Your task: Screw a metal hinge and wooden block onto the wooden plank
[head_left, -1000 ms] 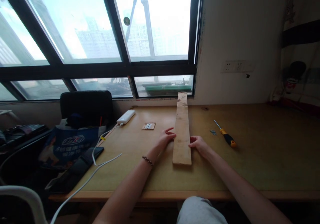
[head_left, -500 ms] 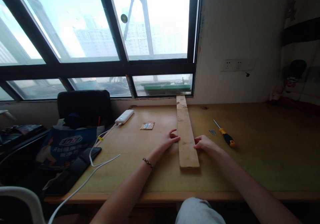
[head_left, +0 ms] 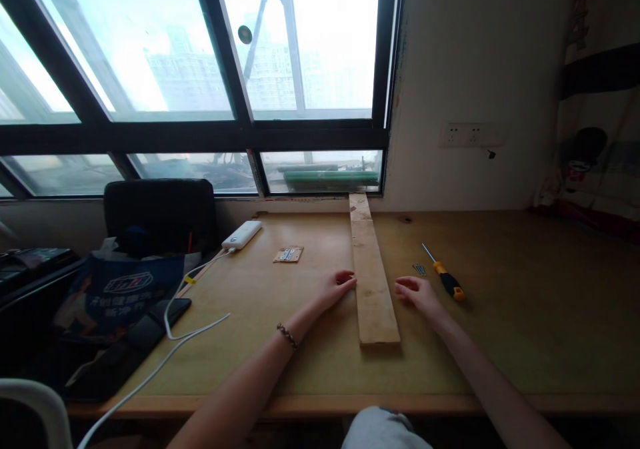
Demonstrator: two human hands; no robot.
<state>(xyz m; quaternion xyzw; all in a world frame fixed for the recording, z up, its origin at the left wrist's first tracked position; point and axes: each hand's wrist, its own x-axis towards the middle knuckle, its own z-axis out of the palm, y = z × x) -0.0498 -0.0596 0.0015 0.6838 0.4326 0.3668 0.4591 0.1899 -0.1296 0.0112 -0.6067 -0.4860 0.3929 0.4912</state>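
Note:
A long wooden board (head_left: 376,295) lies lengthwise on the table, its far end reaching the window wall. At its left edge is my left hand (head_left: 334,289), fingers bent and fingertips touching or very close to the wood. My right hand (head_left: 419,295) hovers just off the right edge, with a small gap to the board and its thumb and fingers apart. Beyond that hand are several screws (head_left: 419,269) in a small bunch. Beside them lies a screwdriver (head_left: 449,281) with a yellow and black handle, its shaft pointing away from me.
Left of the board lies a small brown piece with metal hinge-like plates (head_left: 289,254). A white power bank (head_left: 242,235) with a white cable (head_left: 195,332) rests near the table's left edge. A black chair (head_left: 159,212) holding a blue bag (head_left: 133,285) stands farther left.
My right hand has come off the board's right edge and moved slightly to the right. My left hand stays by the left edge, its fingers drawn closer together. The view has shifted a little.

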